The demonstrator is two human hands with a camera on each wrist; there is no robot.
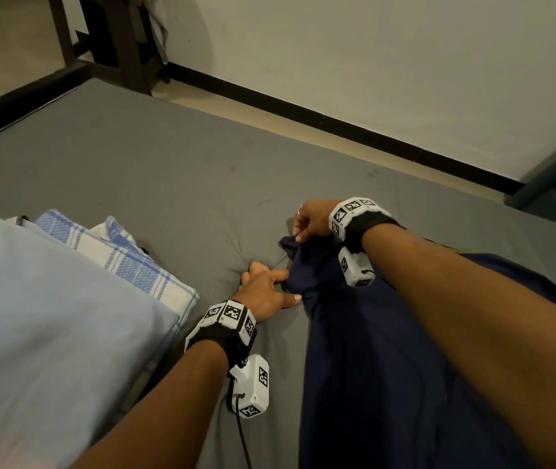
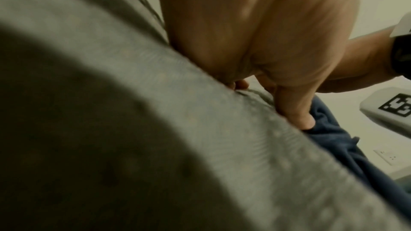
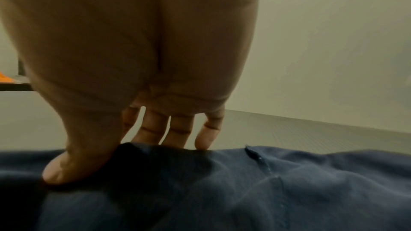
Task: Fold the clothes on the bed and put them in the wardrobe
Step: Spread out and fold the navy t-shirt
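Progress, judged from the layout: 1 garment in work, the navy garment, spread lengthwise on the grey bed sheet from 6 o'clock up toward centre. It is not yet folded; its far end is bunched and lifted. At 9 o'clock lie 2 other textiles: a pale blue cloth lying flat, and under its far edge a blue-and-white checked cloth, also flat with a squared corner. Whether these count as finished folds, cannot tell. The wardrobe is not identifiable in any view, so no storing is evident. Remaining: fold the navy piece, carry everything over.

Hands:
- right hand, just past centre toward 1 o'clock: thumb and fingers pinch the raised far edge of the navy garment; in the right wrist view the thumb presses on top of the fabric and the fingers reach behind the edge.
- left hand, at centre: fingers fairly straight, spread and pressed down at the garment's left edge, denting the sheet. A fingertip touches the navy edge; a grip is not shown.

Materials: the navy fabric looks soft and matte, knit-like, with a stitched seam and loose creases. The sheet is finely textured and puckers around the left hand. The checked cloth looks woven and thinner.
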